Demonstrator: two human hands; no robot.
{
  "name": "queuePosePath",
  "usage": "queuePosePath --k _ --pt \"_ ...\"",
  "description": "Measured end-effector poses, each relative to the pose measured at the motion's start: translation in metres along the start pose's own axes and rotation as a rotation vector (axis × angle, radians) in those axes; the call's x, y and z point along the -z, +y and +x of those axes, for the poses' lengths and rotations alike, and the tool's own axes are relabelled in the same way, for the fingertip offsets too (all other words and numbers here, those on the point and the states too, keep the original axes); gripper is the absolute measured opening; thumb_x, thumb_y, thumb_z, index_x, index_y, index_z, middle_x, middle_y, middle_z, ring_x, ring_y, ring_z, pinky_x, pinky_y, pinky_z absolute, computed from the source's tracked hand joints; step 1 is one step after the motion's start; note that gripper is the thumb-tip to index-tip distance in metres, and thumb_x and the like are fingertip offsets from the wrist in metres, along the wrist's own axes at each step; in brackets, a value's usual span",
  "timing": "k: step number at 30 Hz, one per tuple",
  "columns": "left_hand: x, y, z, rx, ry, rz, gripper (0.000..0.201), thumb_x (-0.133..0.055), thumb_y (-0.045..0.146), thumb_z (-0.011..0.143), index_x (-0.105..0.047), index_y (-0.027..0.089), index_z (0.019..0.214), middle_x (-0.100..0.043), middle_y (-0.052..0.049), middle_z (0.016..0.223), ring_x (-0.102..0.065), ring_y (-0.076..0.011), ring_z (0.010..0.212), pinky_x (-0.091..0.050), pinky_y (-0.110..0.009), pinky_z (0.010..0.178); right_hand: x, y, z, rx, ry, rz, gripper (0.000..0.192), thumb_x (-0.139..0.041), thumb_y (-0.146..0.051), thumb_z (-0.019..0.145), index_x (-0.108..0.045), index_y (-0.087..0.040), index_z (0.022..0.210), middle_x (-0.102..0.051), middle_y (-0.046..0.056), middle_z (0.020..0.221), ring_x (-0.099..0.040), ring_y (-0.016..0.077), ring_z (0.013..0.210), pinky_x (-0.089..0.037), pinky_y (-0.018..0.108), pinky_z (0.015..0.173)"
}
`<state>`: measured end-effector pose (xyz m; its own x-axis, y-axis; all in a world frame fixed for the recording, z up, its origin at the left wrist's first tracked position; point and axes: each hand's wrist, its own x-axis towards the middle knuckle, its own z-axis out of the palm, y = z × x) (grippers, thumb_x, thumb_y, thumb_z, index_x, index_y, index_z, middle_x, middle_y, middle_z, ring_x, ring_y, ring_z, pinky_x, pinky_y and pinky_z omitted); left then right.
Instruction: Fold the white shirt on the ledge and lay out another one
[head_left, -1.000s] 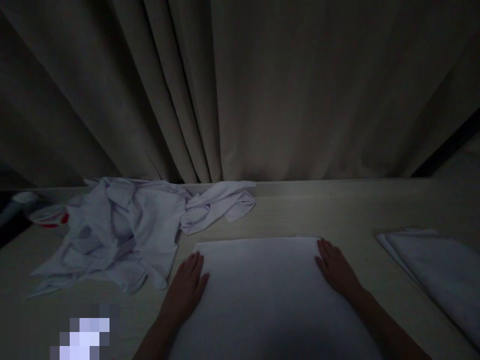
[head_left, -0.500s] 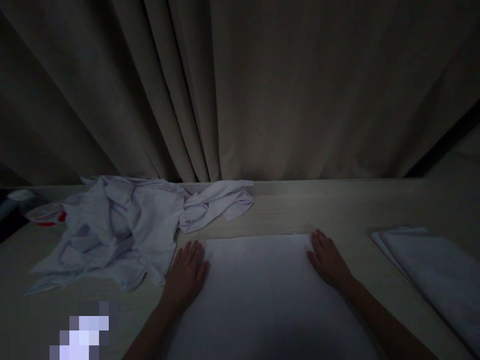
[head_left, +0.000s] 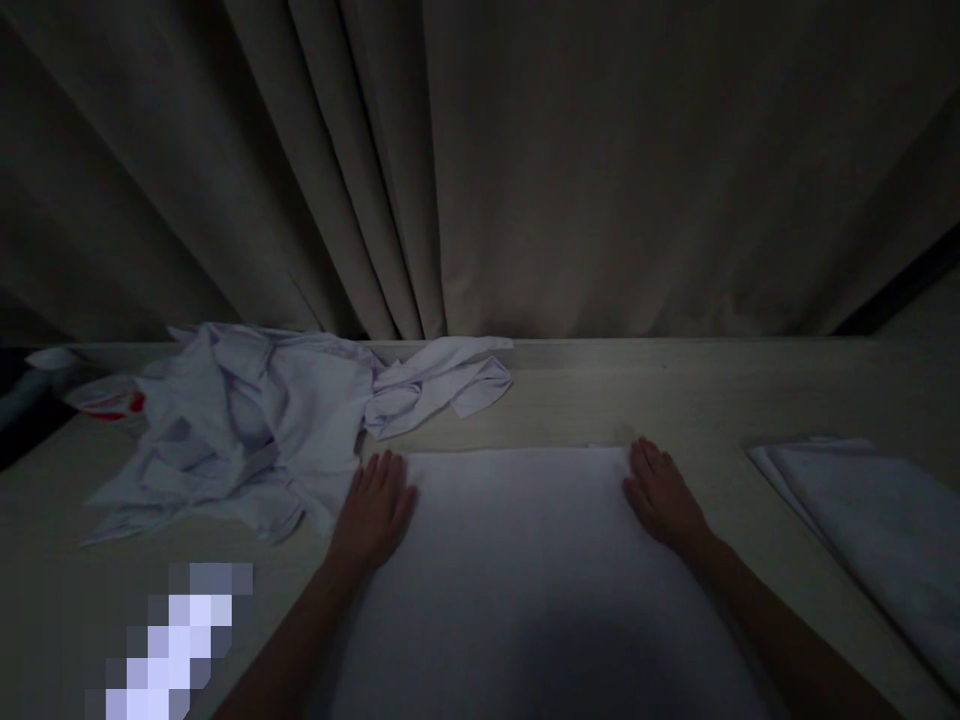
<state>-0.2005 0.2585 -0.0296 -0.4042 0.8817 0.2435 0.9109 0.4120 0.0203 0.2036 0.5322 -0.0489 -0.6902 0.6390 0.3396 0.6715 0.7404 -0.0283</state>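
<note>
A flat, smooth white cloth lies spread on the pale table right in front of me. My left hand rests palm down on its far left corner, fingers together and pointing away. My right hand presses flat on the far right corner in the same way. Neither hand grips anything. The scene is very dim.
A crumpled heap of white garments sits at the left, close to my left hand. A folded white cloth lies at the right edge. A red-and-white object is at far left. Heavy curtains hang behind the table.
Both hands have stayed flat on the cloth's far corners, shifting only slightly. The view has tilted a little, so everything sits higher in the picture.
</note>
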Motion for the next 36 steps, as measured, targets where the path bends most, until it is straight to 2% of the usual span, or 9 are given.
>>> queuePosePath --k 5,10,15,21,24,27,30,33,36 --pt "0.016 0.007 -0.091 -0.159 0.11 -0.003 0.064 -0.038 0.045 0.089 -0.026 0.013 0.143 -0.042 -0.017 0.145 -0.034 -0.0296 0.137 -0.039 -0.048 0.106 0.038 -0.026 -0.073 0.048 0.019 0.038 0.069 -0.037 -0.038 0.093 -0.003 -0.016 0.149 -0.02 0.014 0.155 -0.022 0.0277 0.14 -0.03 0.049 0.112" --pt "0.007 0.017 -0.174 -0.169 0.032 0.101 0.07 -0.045 0.051 0.084 -0.031 0.011 0.141 -0.042 -0.016 0.144 -0.041 -0.0305 0.132 -0.046 -0.046 0.101 0.033 -0.036 -0.153 0.015 -0.094 0.037 0.07 -0.039 -0.043 0.092 -0.006 -0.021 0.149 -0.026 0.012 0.153 -0.029 0.0269 0.138 -0.036 0.049 0.109" --pt "0.013 0.015 -0.182 -0.016 -0.085 0.088 0.068 -0.04 0.053 0.083 -0.041 0.01 0.136 -0.039 -0.017 0.145 -0.035 -0.0336 0.135 -0.036 -0.054 0.107 0.027 -0.023 -0.17 -0.036 -0.039 0.015 0.065 -0.037 -0.043 0.092 -0.016 -0.016 0.148 -0.035 0.016 0.148 -0.034 0.0277 0.135 -0.036 0.05 0.109" --pt "0.06 -0.012 -0.226 0.121 -0.125 -0.088 0.05 -0.035 0.043 0.084 -0.062 0.016 0.117 -0.05 -0.016 0.138 -0.039 -0.036 0.132 -0.036 -0.057 0.105 0.056 -0.001 -0.195 -0.128 0.125 0.101 0.056 -0.033 -0.041 0.091 -0.036 -0.01 0.139 -0.047 0.021 0.139 -0.039 0.0318 0.132 -0.037 0.053 0.106" --pt "0.085 -0.006 -0.257 0.323 -0.161 -0.335 0.051 -0.034 0.049 0.085 -0.059 0.017 0.117 -0.06 -0.014 0.129 -0.054 -0.0287 0.121 -0.043 -0.048 0.103 0.068 0.003 -0.215 -0.261 0.071 0.225 0.052 -0.037 -0.047 0.087 -0.053 -0.015 0.124 -0.06 0.018 0.125 -0.054 0.0323 0.118 -0.043 0.051 0.101" --pt "0.1 0.017 -0.271 0.506 -0.212 -0.506 0.054 -0.035 0.057 0.084 -0.057 0.018 0.114 -0.069 -0.011 0.114 -0.064 -0.0246 0.105 -0.051 -0.041 0.093 0.072 -0.001 -0.23 -0.421 -0.089 0.378 0.05 -0.039 -0.052 0.085 -0.061 -0.017 0.113 -0.068 0.015 0.111 -0.064 0.0286 0.103 -0.051 0.045 0.093" --pt "0.101 0.039 -0.271 0.601 -0.235 -0.659 0.052 -0.037 0.06 0.082 -0.057 0.02 0.108 -0.071 -0.008 0.105 -0.068 -0.0236 0.094 -0.053 -0.038 0.085 0.071 -0.008 -0.237 -0.468 -0.158 0.432 0.047 -0.042 -0.053 0.082 -0.064 -0.019 0.104 -0.07 0.014 0.104 -0.067 0.0284 0.093 -0.054 0.044 0.086" --pt "0.092 0.046 -0.267 0.648 -0.197 -0.77 0.046 -0.038 0.059 0.08 -0.057 0.021 0.097 -0.071 -0.008 0.097 -0.068 -0.0233 0.085 -0.052 -0.037 0.079 0.069 -0.015 -0.227 -0.435 -0.008 0.322 0.046 -0.041 -0.05 0.08 -0.064 -0.016 0.101 -0.069 0.018 0.101 -0.066 0.0322 0.092 -0.053 0.049 0.085" --pt "0.081 0.043 -0.265 0.704 -0.161 -0.855 0.047 -0.041 0.062 0.074 -0.056 0.02 0.088 -0.07 -0.009 0.088 -0.067 -0.0245 0.081 -0.052 -0.037 0.076 0.074 -0.042 -0.191 -0.343 0.12 0.222 0.048 -0.036 -0.043 0.084 -0.061 -0.009 0.107 -0.067 0.022 0.103 -0.064 0.033 0.098 -0.05 0.05 0.09"
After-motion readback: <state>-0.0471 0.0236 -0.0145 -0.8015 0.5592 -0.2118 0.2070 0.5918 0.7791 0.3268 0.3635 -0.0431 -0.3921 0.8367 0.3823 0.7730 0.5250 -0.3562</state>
